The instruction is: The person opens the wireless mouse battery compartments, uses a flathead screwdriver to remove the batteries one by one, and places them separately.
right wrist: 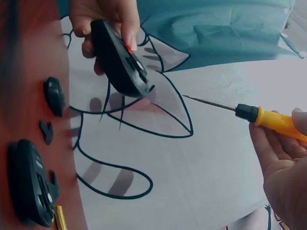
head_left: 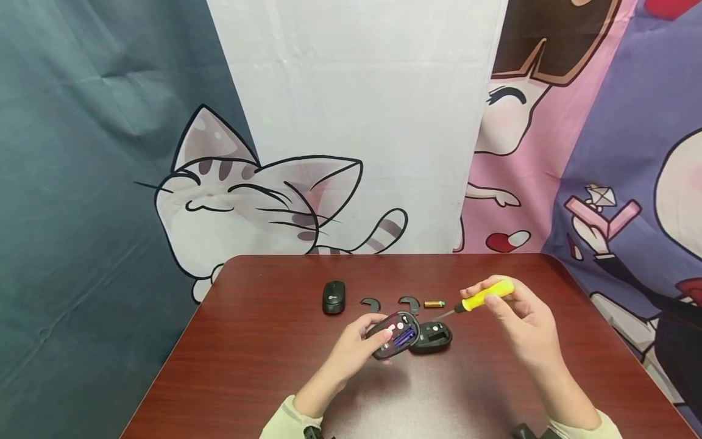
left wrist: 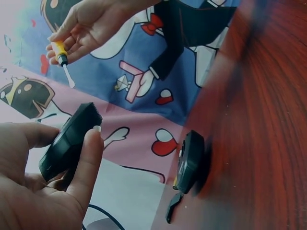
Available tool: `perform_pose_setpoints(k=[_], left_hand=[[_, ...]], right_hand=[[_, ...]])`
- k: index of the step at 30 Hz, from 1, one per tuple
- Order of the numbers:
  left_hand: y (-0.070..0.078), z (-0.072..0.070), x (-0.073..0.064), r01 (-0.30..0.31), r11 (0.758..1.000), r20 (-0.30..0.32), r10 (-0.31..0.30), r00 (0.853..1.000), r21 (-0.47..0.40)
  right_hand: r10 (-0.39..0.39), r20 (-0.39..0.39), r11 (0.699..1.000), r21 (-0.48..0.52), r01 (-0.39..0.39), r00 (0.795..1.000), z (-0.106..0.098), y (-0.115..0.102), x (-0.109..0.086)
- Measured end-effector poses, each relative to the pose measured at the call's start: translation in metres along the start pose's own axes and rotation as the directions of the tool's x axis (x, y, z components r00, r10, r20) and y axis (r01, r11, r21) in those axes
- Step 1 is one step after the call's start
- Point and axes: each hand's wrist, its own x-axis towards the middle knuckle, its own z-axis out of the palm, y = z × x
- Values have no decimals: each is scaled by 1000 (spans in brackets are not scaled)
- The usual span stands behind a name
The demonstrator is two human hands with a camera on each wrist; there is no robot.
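My left hand (head_left: 353, 342) grips a black computer mouse (head_left: 387, 350), raised over the table with its underside up. In the mouse's open battery compartment sits a blue-purple battery (head_left: 404, 337). The thumb lies across the underside, with the other fingers along the edge. In my right hand (head_left: 534, 326) is a screwdriver (head_left: 488, 294) with a yellow handle, pinched between thumb and fingers. Its thin shaft (right wrist: 211, 103) points at the held mouse, and the tip is apart from it in the right wrist view.
A second mouse (head_left: 430, 347) lies underside up on the table, its battery compartment open. Behind are two dark curved covers, one (head_left: 371, 303) left and one (head_left: 408, 301) right, and a loose battery (head_left: 434, 303). Another black mouse (head_left: 333, 297) sits right side up farther left.
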Motion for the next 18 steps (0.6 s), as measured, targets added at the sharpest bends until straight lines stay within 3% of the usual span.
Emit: perform_pose_setpoints(k=[4, 8, 13, 18], left_hand=[[3, -1, 1, -4, 1000, 15, 4, 1000, 11], [5, -1, 2, -5, 1000, 10, 5, 1000, 18], [8, 0, 2, -9, 999, -23, 10, 1000, 35], [8, 0, 3, -12, 999, -44, 14, 999, 50]], right_hand=[[-76, 12, 996, 50, 75, 997, 5, 4, -2], [-146, 30, 989, 35, 145, 989, 11, 7, -5], [-217, 61, 974, -44, 220, 974, 19, 11, -11], [-249, 80, 938, -229, 261, 965, 26, 13, -16]])
